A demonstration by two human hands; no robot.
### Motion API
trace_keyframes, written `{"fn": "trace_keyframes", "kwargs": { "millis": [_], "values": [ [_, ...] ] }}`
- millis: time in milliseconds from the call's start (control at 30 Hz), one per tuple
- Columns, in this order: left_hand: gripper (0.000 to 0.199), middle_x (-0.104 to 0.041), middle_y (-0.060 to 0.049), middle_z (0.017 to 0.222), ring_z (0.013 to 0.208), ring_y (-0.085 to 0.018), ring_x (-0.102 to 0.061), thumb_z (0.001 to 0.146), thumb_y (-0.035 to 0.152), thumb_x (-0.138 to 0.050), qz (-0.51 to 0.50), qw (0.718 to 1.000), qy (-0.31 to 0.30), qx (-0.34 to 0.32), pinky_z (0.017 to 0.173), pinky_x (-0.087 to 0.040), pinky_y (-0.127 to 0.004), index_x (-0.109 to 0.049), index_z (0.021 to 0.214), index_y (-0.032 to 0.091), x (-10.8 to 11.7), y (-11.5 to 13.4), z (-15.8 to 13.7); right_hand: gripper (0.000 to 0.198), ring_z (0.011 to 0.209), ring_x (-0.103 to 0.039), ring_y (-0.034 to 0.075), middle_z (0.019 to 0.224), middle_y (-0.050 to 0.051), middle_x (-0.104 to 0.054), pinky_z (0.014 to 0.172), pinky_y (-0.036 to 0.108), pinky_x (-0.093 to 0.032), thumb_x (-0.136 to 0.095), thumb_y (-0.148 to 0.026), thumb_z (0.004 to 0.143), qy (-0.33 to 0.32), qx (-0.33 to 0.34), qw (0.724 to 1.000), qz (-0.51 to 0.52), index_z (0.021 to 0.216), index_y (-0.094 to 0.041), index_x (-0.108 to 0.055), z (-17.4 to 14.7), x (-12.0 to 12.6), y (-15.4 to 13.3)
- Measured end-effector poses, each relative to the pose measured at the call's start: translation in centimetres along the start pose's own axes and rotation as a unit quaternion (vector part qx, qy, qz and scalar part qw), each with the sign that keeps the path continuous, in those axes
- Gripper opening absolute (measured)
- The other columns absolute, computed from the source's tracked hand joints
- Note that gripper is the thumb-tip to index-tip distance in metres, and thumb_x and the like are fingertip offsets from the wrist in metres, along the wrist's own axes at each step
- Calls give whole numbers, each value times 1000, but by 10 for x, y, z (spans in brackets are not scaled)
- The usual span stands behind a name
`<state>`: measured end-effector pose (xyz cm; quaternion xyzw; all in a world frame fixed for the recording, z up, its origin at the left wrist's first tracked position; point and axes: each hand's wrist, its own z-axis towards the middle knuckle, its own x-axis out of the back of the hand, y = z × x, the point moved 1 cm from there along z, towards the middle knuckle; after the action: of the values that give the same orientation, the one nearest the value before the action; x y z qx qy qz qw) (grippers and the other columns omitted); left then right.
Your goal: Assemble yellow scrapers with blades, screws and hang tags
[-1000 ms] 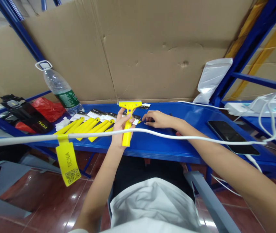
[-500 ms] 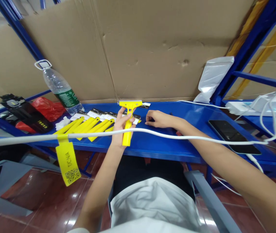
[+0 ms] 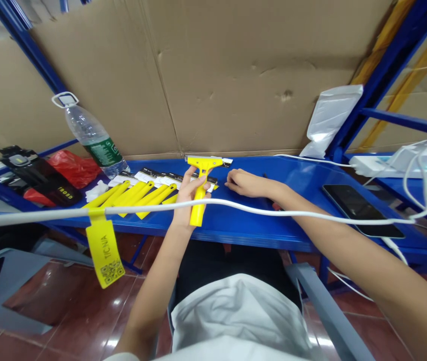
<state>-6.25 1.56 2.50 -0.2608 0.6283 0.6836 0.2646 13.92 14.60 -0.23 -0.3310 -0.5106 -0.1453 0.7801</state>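
My left hand [image 3: 186,198] is closed around the handle of a yellow scraper [image 3: 197,210], its wide head pointing away from me. Left of that hand, several more yellow scrapers [image 3: 134,194] lie slanted on the blue table [image 3: 243,225], their handles partly overlapping. Black-and-white printed cards [image 3: 149,175] are spread behind them, and one more card [image 3: 227,163] shows just past the scraper head. My right hand [image 3: 244,183] rests on the table to the right of the held scraper, fingers curled in; whatever may be under them is hidden. A small red-and-black item [image 3: 275,206] is partly covered by my right forearm.
A white cable [image 3: 251,207] with a yellow tag [image 3: 104,250] crosses in front of my view. A tilted bottle [image 3: 93,138], red plastic bag [image 3: 72,168] and black box [image 3: 42,175] stand left. At right are a phone [image 3: 360,208], power strip [image 3: 367,165] and white pouch [image 3: 332,118].
The scraper in my left hand has shifted very slightly to the right. My right hand's fingers have drawn a little closer together; it stays in the same spot.
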Motion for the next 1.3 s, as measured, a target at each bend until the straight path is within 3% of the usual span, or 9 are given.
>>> {"fn": "trace_keyframes", "kwargs": {
  "millis": [167, 300, 433, 667, 1000, 1200, 1300],
  "values": [
    [77, -79, -8, 126, 66, -6, -66, 78, 7, -85, 13, 1000, 7, -8, 47, -45, -13, -61, 148, 29, 2, -5, 4, 7, 65, -59, 21, 78, 6, -72, 69, 35, -45, -63, -26, 105, 38, -13, 999, 29, 98, -25, -64, 1, 2, -1],
    [74, -79, -9, 123, 67, -7, -67, 80, 8, -85, 28, 1000, 4, -9, 47, -46, -14, -60, 147, 27, 3, -5, 5, 8, 72, -61, 21, 85, 6, -74, 76, 35, -46, -62, -24, 102, 90, -2, 995, 51, 94, -24, -64, 2, 5, -8],
    [71, -79, -8, 124, 71, -8, -69, 82, 7, -84, 30, 999, 8, -11, 50, -48, -15, -59, 145, 26, 3, -3, 3, 14, 79, -61, 21, 91, 6, -74, 82, 37, -48, -59, -33, 105, 169, -3, 983, 68, 96, -24, -65, 1, 13, -16],
    [67, -77, -9, 129, 72, -8, -70, 82, 4, -83, 9, 1000, 22, 1, 51, -48, -15, -57, 140, 26, 3, -1, 3, 27, 95, -66, 26, 100, 8, -74, 95, 42, -53, -65, -50, 107, 326, 18, 936, 134, 98, -26, -73, -6, 26, -34],
    [72, -77, -9, 128, 74, -9, -73, 84, 4, -83, 22, 999, 22, 20, 51, -48, -14, -55, 146, 26, 7, -7, 7, 27, 104, -75, 26, 112, 10, -82, 96, 44, -61, -59, -43, 114, 390, 142, 906, 76, 111, -25, -79, -5, 24, -35],
    [70, -76, -9, 124, 76, -9, -74, 87, 4, -82, 19, 998, 12, 53, 51, -49, -13, -58, 149, 25, 3, -14, 3, 16, 90, -74, 22, 99, 6, -81, 84, 38, -61, -67, -36, 110, 402, 154, 900, 66, 105, -24, -76, -5, 21, -38],
    [65, -76, -9, 121, 76, -9, -73, 90, 5, -79, 22, 997, 16, 71, 50, -47, -13, -58, 148, 24, -2, -22, -1, 17, 93, -75, 23, 102, 8, -82, 86, 39, -61, -65, -35, 111, 388, 157, 906, 61, 105, -24, -77, -7, 23, -40]
  ]
}}
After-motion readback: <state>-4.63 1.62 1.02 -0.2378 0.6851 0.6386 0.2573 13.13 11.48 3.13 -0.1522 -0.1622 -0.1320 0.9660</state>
